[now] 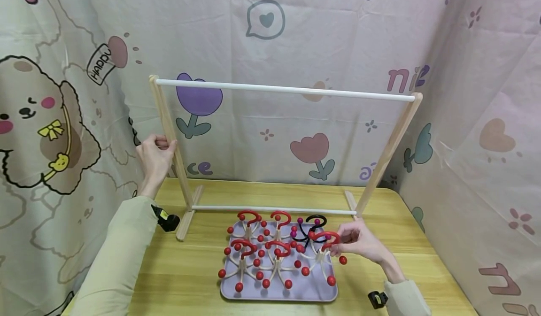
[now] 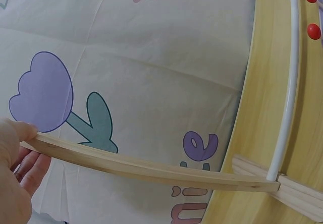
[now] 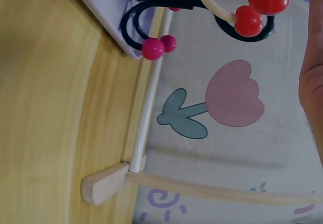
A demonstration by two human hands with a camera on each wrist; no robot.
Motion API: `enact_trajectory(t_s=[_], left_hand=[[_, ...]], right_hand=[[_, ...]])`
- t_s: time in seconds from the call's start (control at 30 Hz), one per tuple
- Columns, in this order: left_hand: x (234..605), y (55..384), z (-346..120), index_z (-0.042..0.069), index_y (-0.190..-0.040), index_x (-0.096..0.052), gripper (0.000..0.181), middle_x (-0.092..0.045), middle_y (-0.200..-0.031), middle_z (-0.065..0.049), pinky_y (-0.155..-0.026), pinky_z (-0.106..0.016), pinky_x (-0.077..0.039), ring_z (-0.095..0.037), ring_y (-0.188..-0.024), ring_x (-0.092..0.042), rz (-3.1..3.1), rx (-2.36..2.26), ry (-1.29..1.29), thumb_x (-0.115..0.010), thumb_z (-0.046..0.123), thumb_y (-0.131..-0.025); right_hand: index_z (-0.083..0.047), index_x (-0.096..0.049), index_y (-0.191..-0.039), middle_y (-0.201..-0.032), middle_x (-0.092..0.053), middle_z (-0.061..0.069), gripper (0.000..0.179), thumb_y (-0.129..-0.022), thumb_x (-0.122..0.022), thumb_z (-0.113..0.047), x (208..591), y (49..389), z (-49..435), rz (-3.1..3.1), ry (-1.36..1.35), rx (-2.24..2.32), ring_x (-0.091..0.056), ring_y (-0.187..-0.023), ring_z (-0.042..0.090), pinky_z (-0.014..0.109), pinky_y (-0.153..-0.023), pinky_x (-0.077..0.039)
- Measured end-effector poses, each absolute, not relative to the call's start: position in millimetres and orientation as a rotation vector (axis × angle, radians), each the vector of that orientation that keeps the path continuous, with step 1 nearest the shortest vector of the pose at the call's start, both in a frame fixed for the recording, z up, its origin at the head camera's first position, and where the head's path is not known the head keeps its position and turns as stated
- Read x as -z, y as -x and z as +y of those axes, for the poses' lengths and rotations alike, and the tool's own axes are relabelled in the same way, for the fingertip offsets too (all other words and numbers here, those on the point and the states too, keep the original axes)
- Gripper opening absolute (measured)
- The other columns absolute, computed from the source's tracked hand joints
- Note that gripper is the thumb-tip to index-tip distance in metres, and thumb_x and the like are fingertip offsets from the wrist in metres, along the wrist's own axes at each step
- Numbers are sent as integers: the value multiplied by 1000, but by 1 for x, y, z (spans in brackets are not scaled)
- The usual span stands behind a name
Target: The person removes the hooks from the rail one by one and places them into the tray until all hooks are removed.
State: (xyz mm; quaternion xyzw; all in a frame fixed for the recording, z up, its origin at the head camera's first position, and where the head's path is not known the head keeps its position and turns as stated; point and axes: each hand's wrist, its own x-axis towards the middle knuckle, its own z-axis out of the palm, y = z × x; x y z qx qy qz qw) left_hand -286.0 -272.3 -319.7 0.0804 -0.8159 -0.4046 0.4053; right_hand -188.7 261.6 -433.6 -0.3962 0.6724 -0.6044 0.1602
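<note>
My left hand (image 1: 155,158) pinches the left wooden post (image 2: 126,166) of a rack, between thumb and fingers, about midway up. The rack's white top bar (image 1: 279,89) runs across to the right post. My right hand (image 1: 359,242) holds a cream, several-armed hanger (image 1: 321,257) with red ball tips and a red hook, near its top at the tray's right side; the fingertips are partly hidden behind it. Beside it on the lilac tray (image 1: 304,293) are more such hangers (image 1: 277,264) and a black one (image 1: 307,234) with magenta balls, partly covered by the held hanger.
The rack's lower white bar (image 1: 274,209) crosses just behind the tray, and wooden feet (image 1: 186,222) stand on the wood-grain table (image 1: 169,278). Printed cloth (image 1: 262,119) hangs behind and at both sides.
</note>
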Motion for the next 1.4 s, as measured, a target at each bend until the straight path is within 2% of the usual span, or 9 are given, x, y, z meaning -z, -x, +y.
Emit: enact_trajectory(t_s=[0.17,0.3,0.5,0.83,1.2,1.4], left_hand=[[320,285,-272,-7,-103,-70,25,-74,-93,-26,-70,-14,-34,21,-59,-38,-2062,1025,-200,-70,15,-91],[319,285,-272,-7,-103,-70,24,-74,-93,-26,-71,-14,-34,20,-59,-38,-2063,1024,-202,-70,14,-91],[319,285,-272,-7,-103,-70,25,-74,-94,-26,-71,-14,-34,21,-59,-38,-2066,1023,-204,-71,14,-91],[319,284,-271,-7,-103,-70,24,-74,-93,-26,-68,-12,-34,22,-58,-38,-2067,1025,-199,-71,14,-91],[319,284,-271,-9,-102,-69,24,-73,-93,-27,-68,-12,-34,22,-58,-38,-2062,1015,-196,-70,12,-91],[319,284,-271,-8,-103,-69,24,-74,-93,-26,-67,-11,-34,23,-58,-38,-2069,1016,-193,-70,14,-91]], right_hand=[[14,-61,-94,-88,-69,35,4,-90,-60,14,443,191,260,1898,1128,1713,-77,-81,16,44,-64,-61],[16,-61,-94,-88,-74,27,7,-90,-63,11,450,192,259,1891,1030,1709,-77,-80,15,41,-66,-61],[16,-60,-94,-90,-78,18,10,-90,-65,8,456,193,259,1876,969,1710,-77,-79,15,46,-69,-60],[17,-62,-93,-90,-74,29,10,-91,-64,7,465,194,262,1841,1002,1736,-78,-82,23,53,-68,-57],[21,-60,-93,-90,-72,31,13,-90,-64,9,476,197,261,1869,961,1720,-77,-81,15,54,-69,-56],[21,-60,-94,-90,-74,28,14,-89,-65,8,481,198,262,1880,955,1718,-78,-80,20,54,-69,-56]])
